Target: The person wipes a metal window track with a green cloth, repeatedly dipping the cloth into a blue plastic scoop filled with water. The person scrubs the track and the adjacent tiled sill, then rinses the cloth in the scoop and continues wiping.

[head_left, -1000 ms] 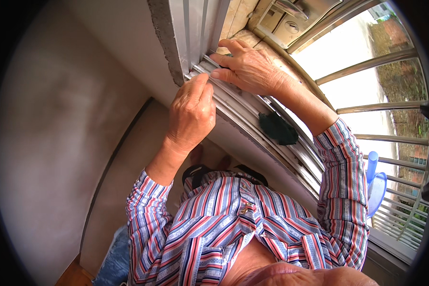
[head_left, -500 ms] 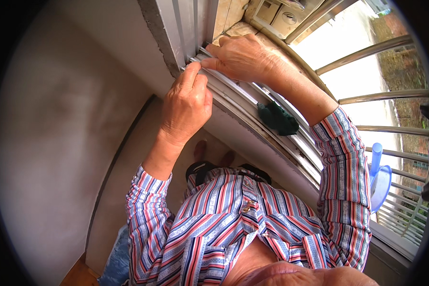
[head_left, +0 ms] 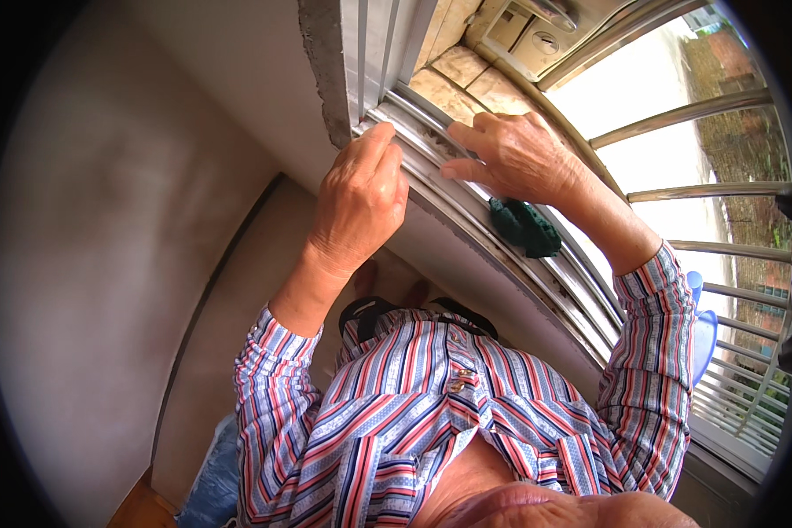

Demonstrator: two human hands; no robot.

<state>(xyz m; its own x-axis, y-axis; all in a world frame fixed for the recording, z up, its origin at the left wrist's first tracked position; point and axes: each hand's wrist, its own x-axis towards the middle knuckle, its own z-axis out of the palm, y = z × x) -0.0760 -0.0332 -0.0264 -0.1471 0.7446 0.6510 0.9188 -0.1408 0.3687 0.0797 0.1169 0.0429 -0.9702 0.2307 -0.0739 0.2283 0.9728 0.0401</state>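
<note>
At the corner of the window track, my left hand is closed, its fingertips pinched together against the metal rail. Whatever it may hold is hidden by the fingers. My right hand hovers over the track a little to the right, thumb and fingers apart, with nothing visible between them. A dark green scouring pad or cloth lies crumpled on the track just below my right hand. Dark dirt shows in the grooves near the corner.
Beside my left hand rises the window frame with a rough wall edge. Metal bars curve outside the sill. A tiled ledge lies beyond the track. A blue plastic scoop-like item is partly hidden behind my right sleeve.
My right hand has drawn away from the corner, to the right and nearer to me, and its fingers have parted. My left hand stays at the corner. The view has shifted slightly.
</note>
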